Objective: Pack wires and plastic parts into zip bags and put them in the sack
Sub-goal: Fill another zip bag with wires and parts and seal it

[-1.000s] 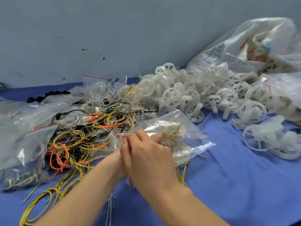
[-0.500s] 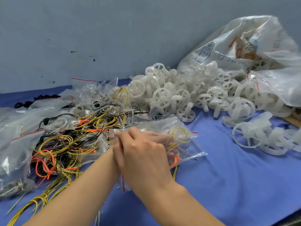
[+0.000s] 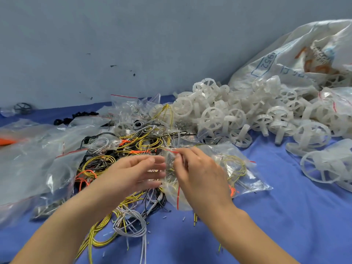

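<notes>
**Sealing the wire bag without trapping a strand**

My right grip (image 3: 200, 172) is narrow. Thumb and forefinger pinch the red-striped mouth of the zip bag (image 3: 247, 178) at its upper corner. My left grip (image 3: 133, 174) is wide, with the fingers straight and a little blurred, just beside the mouth. I cannot tell whether they touch the plastic.

The bag lies on the blue bench (image 3: 285, 225) in front of me with a coil of yellow wires (image 3: 236, 164) already inside. Its mouth faces the loose wire tangle (image 3: 122, 161) on my left.

I judge the step in hand to be sealing this bag. First I should check that no wire end crosses the zip track, since a caught strand would leave the seal gaping. Then the left grip should take the lower end of the mouth and draw it taut so the two rails line up. The right can then run along the strip from the corner, pressing as it goes.

Flattening the bag first to push the air out would help it sit low in the sack (image 3: 285, 60). The sack lies at the far right behind the heap of white plastic wheels (image 3: 219, 117), well apart from my hands. The film looks thin and slippery, so a light, steady pinch should suit it better than a hard squeeze. Spare bags (image 3: 34, 161) lie at my left.
</notes>
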